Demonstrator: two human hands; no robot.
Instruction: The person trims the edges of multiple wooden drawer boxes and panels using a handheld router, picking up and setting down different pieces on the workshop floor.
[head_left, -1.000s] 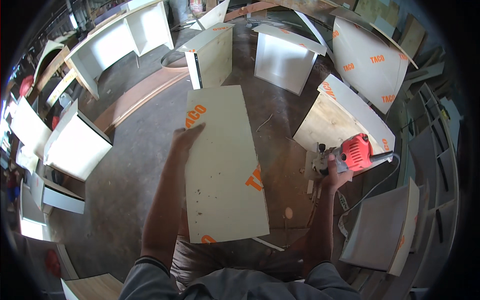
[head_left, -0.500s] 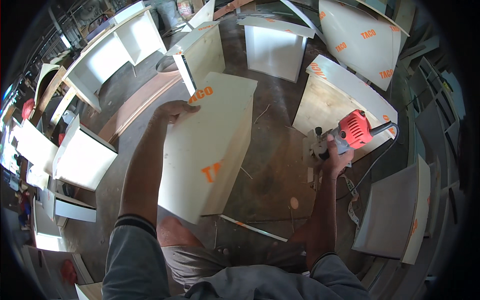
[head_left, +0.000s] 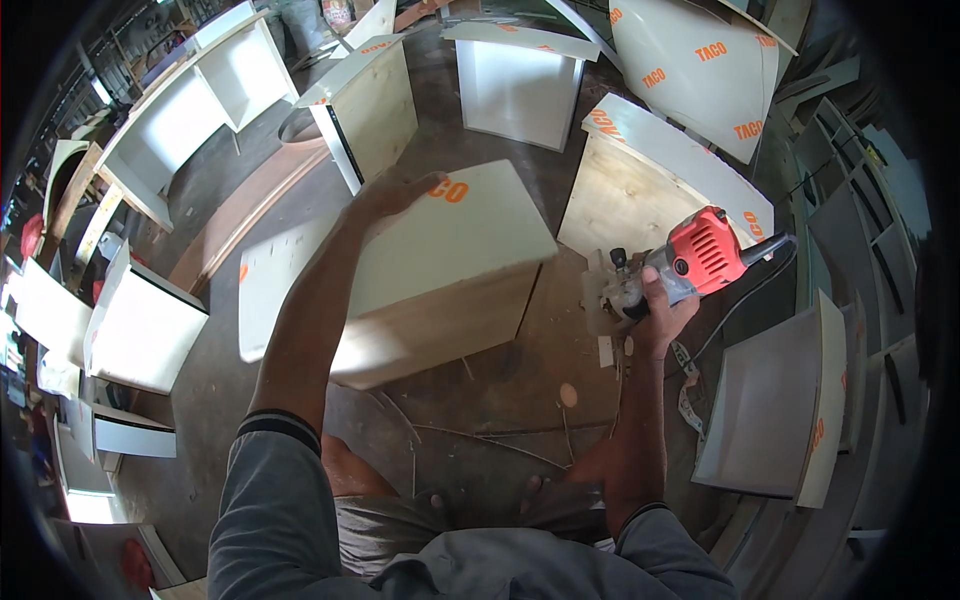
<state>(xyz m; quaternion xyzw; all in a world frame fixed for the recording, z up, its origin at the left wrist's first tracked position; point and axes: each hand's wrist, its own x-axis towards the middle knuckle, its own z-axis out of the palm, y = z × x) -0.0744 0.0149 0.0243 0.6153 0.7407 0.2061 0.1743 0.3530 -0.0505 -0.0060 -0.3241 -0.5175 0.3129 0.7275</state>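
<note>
My left hand (head_left: 400,192) grips the far edge of a wooden drawer (head_left: 430,320), its fingers partly hidden. The drawer's broad white front with orange print faces up, and its bare plywood side is turned towards me. To the right, my right hand (head_left: 668,312) is wrapped round a trim router (head_left: 705,252) with a red motor housing and a clear base. The router is held up off the floor, apart from the drawer, its black cord trailing to the right.
Similar drawers stand around me: one at far left (head_left: 370,110), one at far centre (head_left: 520,90), one behind the router (head_left: 625,195) and one at right (head_left: 765,410). A white shelf unit (head_left: 200,100) stands far left. Thin offcut strips lie on the floor (head_left: 490,450).
My left hand has turned the drawer from lengthwise to crosswise, its near end swinging left. My right hand still holds the router, which has shifted slightly left in view.
</note>
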